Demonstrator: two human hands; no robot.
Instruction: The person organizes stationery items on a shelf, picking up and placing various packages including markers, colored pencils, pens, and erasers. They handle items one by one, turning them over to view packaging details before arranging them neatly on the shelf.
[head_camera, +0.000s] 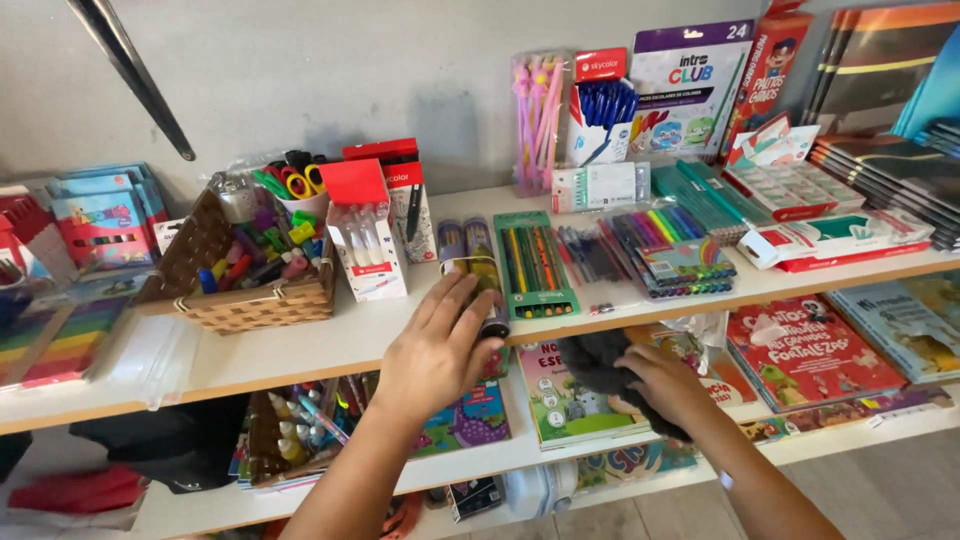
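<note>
Your left hand (438, 345) lies flat over the near end of a pencil tube pack (478, 262) on the upper shelf (330, 345), fingers (462, 300) spread and resting on it, not wrapped around it. The pack sits close to the shelf's front edge, just beside the green coloured-pencil box (536, 264). Your right hand (668, 385) is lower, in front of the book shelf, closed around a dark cloth (597, 365).

The risk, as I judge it, is the front edge: the tubes are round and already near the lip, so a sideways push from a flat palm could roll them off onto the children's books (560, 400) below. A wide sweep of the cloth could also catch the felt-tip pen packs (672, 250) that come close to the same edge.

Room is tight to the right, where packs lie touching. To the left there is a bare strip of shelf between the white glue box with the red top (368, 240) and the tubes, and more in front of the wicker basket (250, 290).
</note>
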